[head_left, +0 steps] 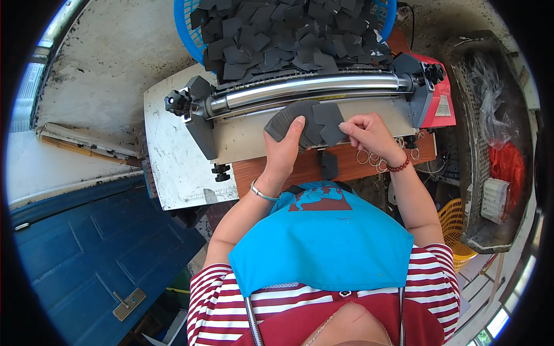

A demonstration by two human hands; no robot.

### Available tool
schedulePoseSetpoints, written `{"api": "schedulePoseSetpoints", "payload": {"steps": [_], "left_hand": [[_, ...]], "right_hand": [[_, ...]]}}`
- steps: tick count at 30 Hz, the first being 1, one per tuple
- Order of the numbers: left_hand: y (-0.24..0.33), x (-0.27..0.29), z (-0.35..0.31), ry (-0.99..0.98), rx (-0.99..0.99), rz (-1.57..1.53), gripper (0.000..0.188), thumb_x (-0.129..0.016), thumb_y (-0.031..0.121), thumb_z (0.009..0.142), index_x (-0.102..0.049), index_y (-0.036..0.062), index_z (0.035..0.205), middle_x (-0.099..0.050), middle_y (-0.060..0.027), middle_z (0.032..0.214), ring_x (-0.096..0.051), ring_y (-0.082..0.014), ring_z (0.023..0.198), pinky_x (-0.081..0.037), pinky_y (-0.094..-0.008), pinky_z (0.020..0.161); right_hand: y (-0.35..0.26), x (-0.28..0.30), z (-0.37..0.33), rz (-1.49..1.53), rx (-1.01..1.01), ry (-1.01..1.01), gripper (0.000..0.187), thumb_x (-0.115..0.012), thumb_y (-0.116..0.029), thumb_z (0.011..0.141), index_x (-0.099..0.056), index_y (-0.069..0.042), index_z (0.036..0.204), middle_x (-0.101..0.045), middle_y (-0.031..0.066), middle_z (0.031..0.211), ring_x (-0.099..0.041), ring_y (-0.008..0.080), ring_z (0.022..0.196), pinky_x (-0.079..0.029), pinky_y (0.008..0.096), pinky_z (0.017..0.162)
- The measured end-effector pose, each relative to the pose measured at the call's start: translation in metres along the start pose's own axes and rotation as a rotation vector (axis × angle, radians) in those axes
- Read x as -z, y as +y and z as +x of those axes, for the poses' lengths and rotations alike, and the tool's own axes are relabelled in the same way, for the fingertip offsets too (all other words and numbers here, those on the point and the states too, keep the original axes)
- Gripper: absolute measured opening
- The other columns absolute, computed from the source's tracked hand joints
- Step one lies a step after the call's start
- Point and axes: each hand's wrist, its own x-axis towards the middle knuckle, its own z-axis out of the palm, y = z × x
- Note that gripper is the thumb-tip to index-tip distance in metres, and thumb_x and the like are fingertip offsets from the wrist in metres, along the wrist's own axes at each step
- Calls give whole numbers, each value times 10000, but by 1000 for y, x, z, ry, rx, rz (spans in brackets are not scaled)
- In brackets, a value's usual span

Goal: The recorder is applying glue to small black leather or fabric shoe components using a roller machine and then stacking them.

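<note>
- Taking the stack of dark grey pieces as the clock's centre, the wearer's bright blue apron is nearest, at six o'clock, over a red-and-white striped shirt.
- The left hand, at seven o'clock, grasps the stack of dark grey pieces, thumb laid across the top; a silver bangle circles that wrist.
- The right hand, at three o'clock, has its thumb and fingers pinched on the right edge of a grey piece fanned out from the stack; a red bead bracelet sits on the wrist.
- The stack itself is held up in front of the roller, above the reddish-brown bench.
- Pale rings hang in a bunch at four o'clock, just beside the right wrist.
- A machine with a shiny roller spans twelve o'clock, its red side cover towards three.
- Farther, at twelve, stands a blue basket heaped with loose dark pieces.
</note>
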Motion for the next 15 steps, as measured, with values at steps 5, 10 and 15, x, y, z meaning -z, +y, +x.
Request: {"api": "schedulePoseSetpoints", "payload": {"steps": [5,10,15], "left_hand": [[-4,5,1,3,-11,42,202,-614,169,919,-634,21,1056,-661,-54,892,-641,-118,705,-526,-246,483],[-5,-5,2,4,7,13,210,-611,158,920,-631,23,1080,-664,-53,917,-644,-121,727,-538,-249,501],[-3,-4,4,-26,36,-107,217,-614,142,914,-623,31,1100,-663,-53,949,-651,-130,743,-542,-252,504]], "right_hand": [[11,23,16,-213,-209,21,335,-623,-300,909,-644,-28,715,-562,10,539,-476,58,418,-366,212,383],[-2,0,26,-87,-22,105,312,-629,-293,914,-638,-34,739,-573,-7,556,-490,34,436,-373,188,401],[-3,-15,13,10,28,-75,277,-651,-259,902,-647,-33,741,-582,1,571,-490,44,457,-370,197,410]]}}
